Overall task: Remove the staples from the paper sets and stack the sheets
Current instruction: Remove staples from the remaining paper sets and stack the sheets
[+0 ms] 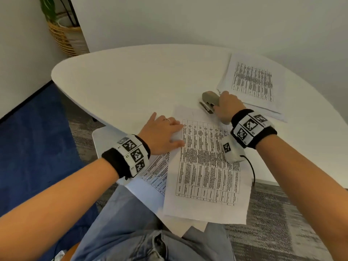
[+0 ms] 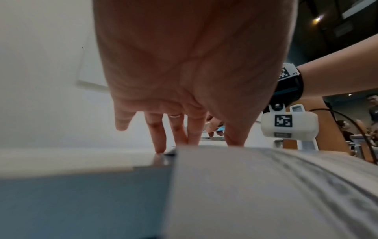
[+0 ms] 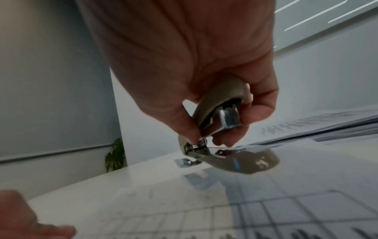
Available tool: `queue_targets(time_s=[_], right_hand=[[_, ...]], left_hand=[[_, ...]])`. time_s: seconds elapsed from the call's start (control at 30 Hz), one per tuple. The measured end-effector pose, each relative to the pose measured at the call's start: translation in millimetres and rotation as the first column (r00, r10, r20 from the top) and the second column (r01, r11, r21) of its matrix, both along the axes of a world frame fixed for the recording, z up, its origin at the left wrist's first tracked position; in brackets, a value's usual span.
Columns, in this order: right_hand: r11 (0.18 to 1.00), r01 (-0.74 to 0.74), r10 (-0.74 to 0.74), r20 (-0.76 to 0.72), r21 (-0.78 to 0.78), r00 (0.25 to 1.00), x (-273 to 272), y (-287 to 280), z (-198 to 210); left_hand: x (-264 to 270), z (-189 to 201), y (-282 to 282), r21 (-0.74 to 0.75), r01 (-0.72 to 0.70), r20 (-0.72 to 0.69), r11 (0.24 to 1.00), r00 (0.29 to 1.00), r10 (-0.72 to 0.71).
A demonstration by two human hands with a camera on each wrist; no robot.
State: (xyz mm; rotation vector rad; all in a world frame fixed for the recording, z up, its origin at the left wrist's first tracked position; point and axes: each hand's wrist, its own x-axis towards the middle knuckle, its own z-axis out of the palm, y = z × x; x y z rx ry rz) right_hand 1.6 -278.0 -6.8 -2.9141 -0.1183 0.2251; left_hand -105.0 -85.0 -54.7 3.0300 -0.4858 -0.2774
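Note:
A printed paper set [image 1: 207, 166] with a table on it lies at the near edge of the white table [image 1: 131, 81], overhanging my lap. My left hand [image 1: 162, 134] lies flat on its left edge, fingers [image 2: 159, 137] straight and pressing down. My right hand [image 1: 226, 108] grips a beige stapler [image 1: 208, 102] just beyond the set's top right corner. In the right wrist view the stapler [image 3: 220, 122] is tilted, thumb and fingers curled round it, its metal end low over the tabletop. A second sheet [image 1: 156, 172] shows under the left wrist.
A stack of printed sheets [image 1: 252, 81] lies at the far right of the table. A wicker basket [image 1: 66, 38] with a plant stands on the floor at the back left. Blue carpet [image 1: 33, 138] is to the left, and a white wall runs behind the table.

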Motion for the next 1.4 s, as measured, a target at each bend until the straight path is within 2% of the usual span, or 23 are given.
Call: queue_targets(time_s=[0.1,0.2,0.3,0.4,0.67,0.8,0.93,1.13,1.3,1.4], right_hand=[[0.994,-0.053,0.061,-0.086,0.092,0.994,-12,7,0],[0.993,-0.1,0.11,-0.167,0.066,0.98,-27,14,-7],[0.987,-0.157,0.155,-0.064,-0.026,0.986,-34,18,-19],[0.983,-0.154,0.155,0.005,-0.095,0.988,-32,22,-22],[0.956,-0.16,0.165,0.003,-0.247,0.986,-23,37,-15],[0.957,-0.184,0.181,-0.033,-0.226,0.983,-27,43,-9],[0.982,-0.101,0.096,-0.042,-0.16,0.995,-27,49,-12],[0.96,-0.115,0.123,0.014,-0.254,0.992,-13,47,-22],[0.989,-0.051,0.049,-0.016,-0.142,0.999,-20,61,-19],[0.985,-0.068,0.068,-0.006,-0.16,0.998,-16,64,-18]], left_hand=[[-2,3,-5,-0.125,-0.061,0.054,0.99,0.996,0.069],[-1,3,-9,-0.115,-0.086,-0.02,0.99,0.996,0.084],[1,-1,-13,-0.106,-0.09,-0.088,0.99,0.993,0.08],[5,-1,-12,-0.102,-0.096,-0.091,0.99,0.992,0.087],[17,-2,-12,-0.002,-0.066,-0.066,0.998,0.996,0.066],[20,-1,-13,0.057,-0.036,-0.037,0.998,0.999,0.038],[23,0,-15,0.095,-0.031,-0.054,0.995,0.998,0.036],[24,5,-18,0.134,-0.022,-0.081,0.991,0.996,0.033],[24,7,-19,0.125,-0.031,-0.059,0.992,0.998,0.038],[24,9,-21,0.135,-0.042,-0.036,0.99,0.998,0.047]])
